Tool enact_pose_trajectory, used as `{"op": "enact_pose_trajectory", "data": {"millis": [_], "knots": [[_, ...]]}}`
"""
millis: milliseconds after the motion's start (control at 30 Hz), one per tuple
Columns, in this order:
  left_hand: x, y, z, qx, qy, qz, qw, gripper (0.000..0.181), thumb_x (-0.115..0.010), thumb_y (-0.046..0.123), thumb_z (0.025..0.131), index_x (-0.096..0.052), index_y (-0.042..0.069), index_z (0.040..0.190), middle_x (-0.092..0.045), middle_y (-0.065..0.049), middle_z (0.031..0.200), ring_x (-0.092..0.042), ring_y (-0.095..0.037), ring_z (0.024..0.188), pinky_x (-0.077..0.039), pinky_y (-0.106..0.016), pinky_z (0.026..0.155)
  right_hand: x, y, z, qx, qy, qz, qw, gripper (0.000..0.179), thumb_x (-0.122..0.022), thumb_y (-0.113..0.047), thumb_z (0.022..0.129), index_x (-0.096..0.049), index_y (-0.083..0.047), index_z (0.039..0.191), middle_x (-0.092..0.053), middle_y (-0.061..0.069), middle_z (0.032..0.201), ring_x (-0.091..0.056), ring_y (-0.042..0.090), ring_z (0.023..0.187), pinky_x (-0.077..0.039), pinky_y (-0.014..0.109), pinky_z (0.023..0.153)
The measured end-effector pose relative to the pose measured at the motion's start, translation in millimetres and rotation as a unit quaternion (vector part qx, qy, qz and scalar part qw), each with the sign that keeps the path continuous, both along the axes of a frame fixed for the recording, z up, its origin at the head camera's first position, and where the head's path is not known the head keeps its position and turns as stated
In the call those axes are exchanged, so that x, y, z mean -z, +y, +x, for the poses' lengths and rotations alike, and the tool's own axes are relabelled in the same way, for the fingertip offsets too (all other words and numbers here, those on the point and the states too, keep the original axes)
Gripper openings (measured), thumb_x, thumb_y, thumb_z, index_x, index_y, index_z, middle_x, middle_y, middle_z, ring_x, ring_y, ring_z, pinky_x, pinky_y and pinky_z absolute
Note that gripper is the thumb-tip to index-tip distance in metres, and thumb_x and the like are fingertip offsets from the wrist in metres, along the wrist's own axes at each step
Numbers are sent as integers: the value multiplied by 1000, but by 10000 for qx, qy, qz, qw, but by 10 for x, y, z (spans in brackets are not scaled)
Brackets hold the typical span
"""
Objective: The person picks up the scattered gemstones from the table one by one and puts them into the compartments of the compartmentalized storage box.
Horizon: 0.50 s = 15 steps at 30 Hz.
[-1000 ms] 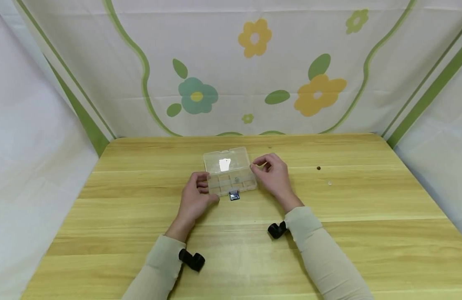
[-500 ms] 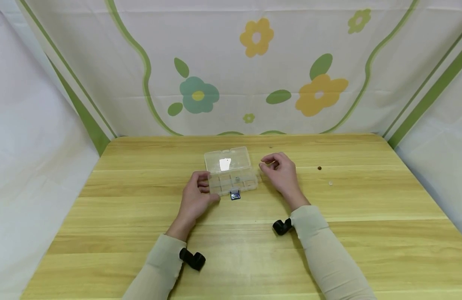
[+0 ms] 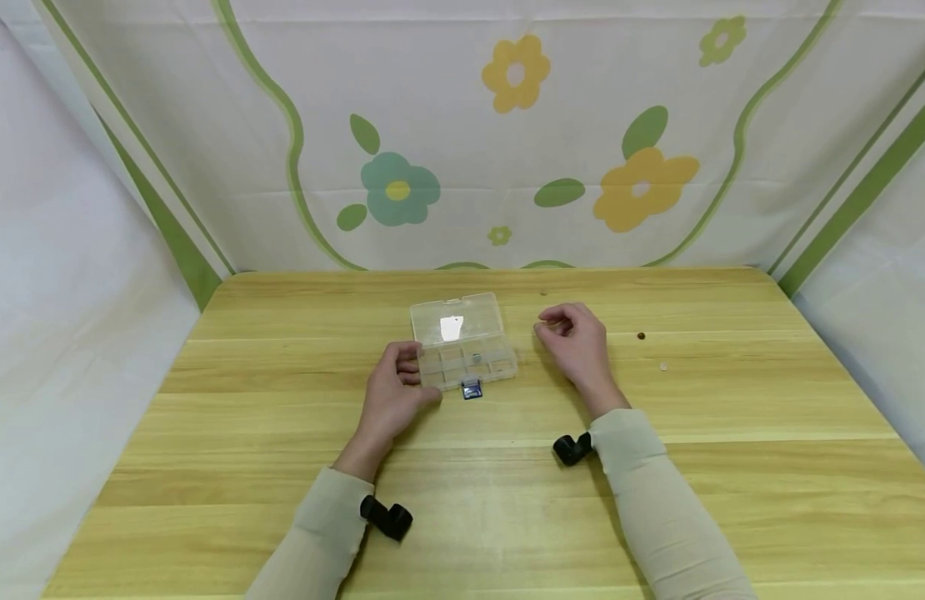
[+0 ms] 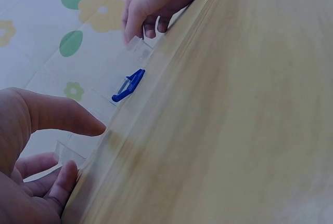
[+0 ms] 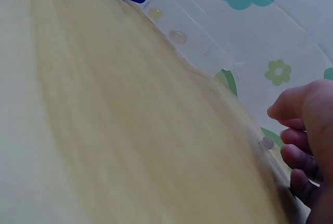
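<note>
In the head view my left hand (image 3: pixel 391 392) grips the left end of a clear plastic compartment box (image 3: pixel 466 343), thumb at the front edge and fingers at the side. The box's lid (image 3: pixel 432 325) stands raised at the back. A blue latch (image 3: pixel 472 389) hangs on its front. A small greyish bead (image 3: pixel 477 357) lies in one compartment. In the right wrist view a yellowish bead (image 5: pixel 155 13) and a clear bead (image 5: pixel 178 37) show inside the box. My right hand (image 3: pixel 578 346) hovers to the right of the box, fingers loosely bent, with nothing visible between them.
On the wooden table (image 3: pixel 462 500), right of my right hand, lie a small dark brown bead (image 3: pixel 641 336) and a small whitish bead (image 3: pixel 663 367). A tiny dark spot (image 3: pixel 542 292) shows near the back edge. Behind hangs a flowered white cloth (image 3: pixel 462 150).
My right hand has moved right, away from the box's right edge. The left hand keeps its hold, and the box stays in place.
</note>
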<state>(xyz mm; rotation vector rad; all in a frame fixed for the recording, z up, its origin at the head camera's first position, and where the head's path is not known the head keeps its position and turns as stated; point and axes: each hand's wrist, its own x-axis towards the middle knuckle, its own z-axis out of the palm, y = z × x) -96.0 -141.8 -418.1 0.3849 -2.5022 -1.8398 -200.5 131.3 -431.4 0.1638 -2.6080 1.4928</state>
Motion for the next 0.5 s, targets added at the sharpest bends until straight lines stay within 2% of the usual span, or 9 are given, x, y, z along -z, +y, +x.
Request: {"op": "enact_pose_trajectory", "data": {"millis": [200, 500], "knots": [[-4, -5, -5, 26, 17, -9, 10000, 77, -81, -9, 72, -57, 7, 143, -63, -17, 130, -60, -31, 113, -52, -40, 100, 10, 22, -13, 171, -41, 293, 9994, 21, -74, -18, 99, -77, -7, 116, -65, 13, 113, -61, 26, 94, -52, 37, 84], [-2, -4, -7, 11, -1, -38, 10000, 77, -81, -9, 72, -57, 7, 143, -63, -16, 129, -60, -30, 112, -52, -39, 99, 19, 22, -12, 109, -258, 778, 9966, 31, -78, -26, 98, -79, -7, 123, -62, 14, 116, -61, 30, 104, -55, 47, 95]]}}
